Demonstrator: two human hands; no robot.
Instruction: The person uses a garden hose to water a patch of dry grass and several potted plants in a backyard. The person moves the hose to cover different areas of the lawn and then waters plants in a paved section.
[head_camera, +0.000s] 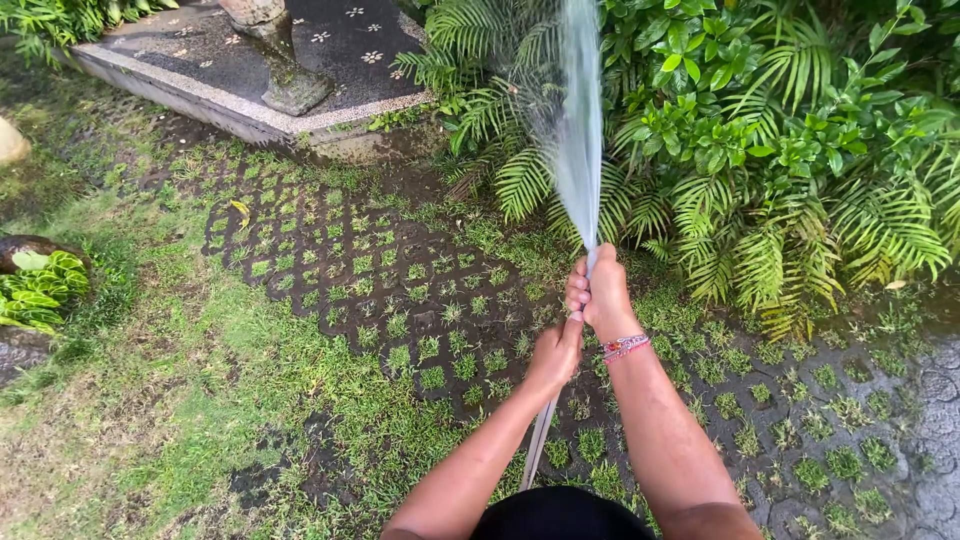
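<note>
My right hand (600, 293) grips the end of a pale hose (540, 440), with the thumb pressed over its mouth. A fan of water (580, 130) sprays up and away from it toward the ferns (760, 230). My left hand (553, 356) holds the same hose just below and behind the right hand. The hose runs down between my arms toward my body. A red and white bracelet (625, 346) sits on my right wrist.
Wet paving with tufts of grass (380, 290) in its holes lies under my hands. A raised stone platform (250, 105) with a statue base (290, 85) stands at the back left. Leafy shrubs (800, 120) fill the right; a striped-leaf plant (40, 290) grows at left.
</note>
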